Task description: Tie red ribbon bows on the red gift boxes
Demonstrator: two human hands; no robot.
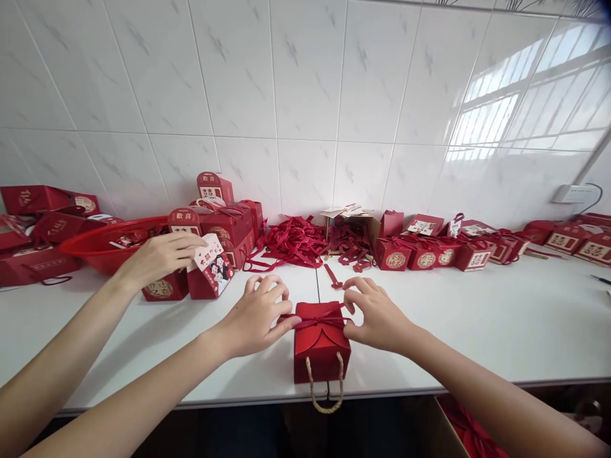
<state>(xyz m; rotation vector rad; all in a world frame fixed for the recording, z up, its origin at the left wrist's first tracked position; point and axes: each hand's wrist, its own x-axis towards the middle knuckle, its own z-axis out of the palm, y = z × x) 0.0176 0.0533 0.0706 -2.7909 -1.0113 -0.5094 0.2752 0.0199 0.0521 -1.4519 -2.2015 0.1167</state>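
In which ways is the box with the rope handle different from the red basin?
The box is angular; the basin is rounded and wider. The box is closed under a ribbon; the basin is open, with items inside. The box stands between the left hand and right hand; the basin is farther back, to the left. Both are red.

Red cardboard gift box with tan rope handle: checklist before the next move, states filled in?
1. Red cardboard gift box resting on the white table: ok, near the front edge.
2. Thin dark-red ribbon across the box top: ok, gathered near the middle.
3. Left hand and right hand at opposite sides of the ribbon: ok.
4. Ribbon tied tight: cannot tell.
5. Tan rope handle clear of the ribbon: ok, hanging past the table's front edge.
6. Co-worker's hand clear: ok, off left at other boxes.
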